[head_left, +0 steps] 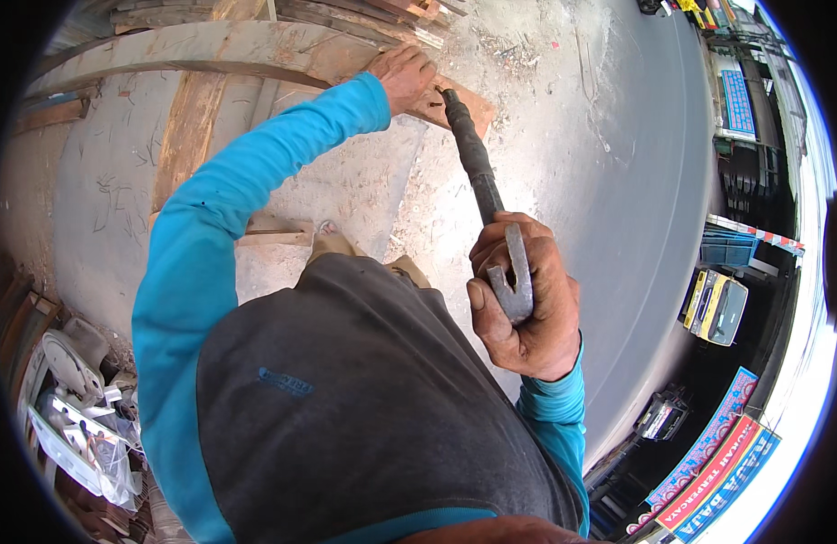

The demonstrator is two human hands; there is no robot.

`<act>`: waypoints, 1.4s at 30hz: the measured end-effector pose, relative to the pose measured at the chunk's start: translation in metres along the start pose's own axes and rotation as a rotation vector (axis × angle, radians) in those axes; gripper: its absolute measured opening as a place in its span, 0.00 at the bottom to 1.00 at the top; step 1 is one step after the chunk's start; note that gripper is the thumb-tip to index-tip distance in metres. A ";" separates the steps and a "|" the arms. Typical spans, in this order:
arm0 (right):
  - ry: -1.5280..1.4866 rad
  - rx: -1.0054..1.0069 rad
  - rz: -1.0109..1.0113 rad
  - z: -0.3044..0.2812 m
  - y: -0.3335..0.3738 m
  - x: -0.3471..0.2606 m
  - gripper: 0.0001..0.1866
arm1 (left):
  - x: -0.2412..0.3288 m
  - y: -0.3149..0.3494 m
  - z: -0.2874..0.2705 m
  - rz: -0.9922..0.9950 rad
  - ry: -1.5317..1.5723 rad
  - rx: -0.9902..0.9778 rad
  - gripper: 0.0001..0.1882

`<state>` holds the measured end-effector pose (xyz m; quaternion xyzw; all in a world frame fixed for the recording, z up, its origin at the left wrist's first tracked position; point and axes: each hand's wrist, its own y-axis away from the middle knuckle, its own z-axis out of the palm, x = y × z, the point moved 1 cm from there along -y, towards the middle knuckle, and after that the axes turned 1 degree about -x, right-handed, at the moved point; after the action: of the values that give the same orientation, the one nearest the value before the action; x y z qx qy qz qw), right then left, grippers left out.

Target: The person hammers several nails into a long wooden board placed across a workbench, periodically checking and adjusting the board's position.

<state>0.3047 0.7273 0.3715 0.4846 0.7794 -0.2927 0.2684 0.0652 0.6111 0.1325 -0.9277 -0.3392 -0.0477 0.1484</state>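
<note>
Here the crowbar (480,181) runs from my right hand (525,304) up and away to the reddish plank (437,102), its far tip touching the wood just beside my left hand (403,76). My right fingers (514,238) are wrapped tight round the bar near its hooked end, thumb laid along the hook. My left hand lies on the plank, fingers curled and close together, pressing down on the wood. The plank rests across a long curved beam (210,47) on the dusty concrete ground (364,181). More boards (364,13) are stacked beyond. To the right runs a grey road (645,181) with a yellow truck (716,306) on it.
</note>
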 end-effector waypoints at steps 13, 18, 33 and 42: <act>-0.049 0.130 0.107 0.026 -0.001 -0.020 0.12 | -0.025 -0.016 0.045 0.202 0.263 0.033 0.26; 0.051 0.159 0.074 0.046 0.005 -0.025 0.14 | -0.026 -0.013 0.054 0.234 0.113 0.136 0.26; 0.114 0.302 0.078 0.093 -0.004 -0.031 0.20 | -0.019 -0.024 0.054 0.129 0.188 -0.050 0.24; 0.048 0.394 0.064 0.132 -0.004 -0.031 0.16 | -0.024 -0.031 0.071 0.129 0.110 -0.063 0.30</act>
<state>0.3304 0.6128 0.3038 0.5592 0.6973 -0.4192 0.1591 0.0260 0.6403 0.0676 -0.9478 -0.2685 -0.0996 0.1405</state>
